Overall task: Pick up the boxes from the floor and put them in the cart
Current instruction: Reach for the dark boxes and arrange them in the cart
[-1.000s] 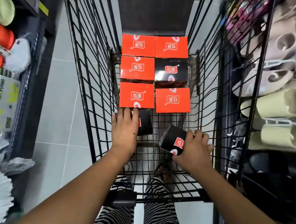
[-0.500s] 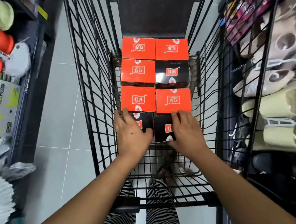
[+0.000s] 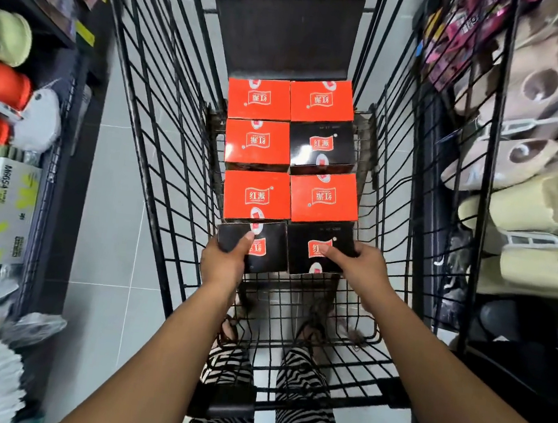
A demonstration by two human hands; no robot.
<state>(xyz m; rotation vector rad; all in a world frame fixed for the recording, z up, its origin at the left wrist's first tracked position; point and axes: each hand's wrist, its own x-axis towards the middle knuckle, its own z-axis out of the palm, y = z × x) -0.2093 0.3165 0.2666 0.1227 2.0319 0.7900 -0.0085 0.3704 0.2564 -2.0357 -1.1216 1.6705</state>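
Now, left grip [image 3: 222, 260] holding left black box [image 3: 270, 262], right grip [image 3: 359, 268] holding right black box [image 3: 316, 237]

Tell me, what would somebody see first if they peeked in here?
The bright orange boxes jump out first, packed in two neat rows with black ones on the bottom of the wire cart. At the near end, the left hand grips the left black box and the right hand grips the right black box. Puffy slippers fill the rack on the right.
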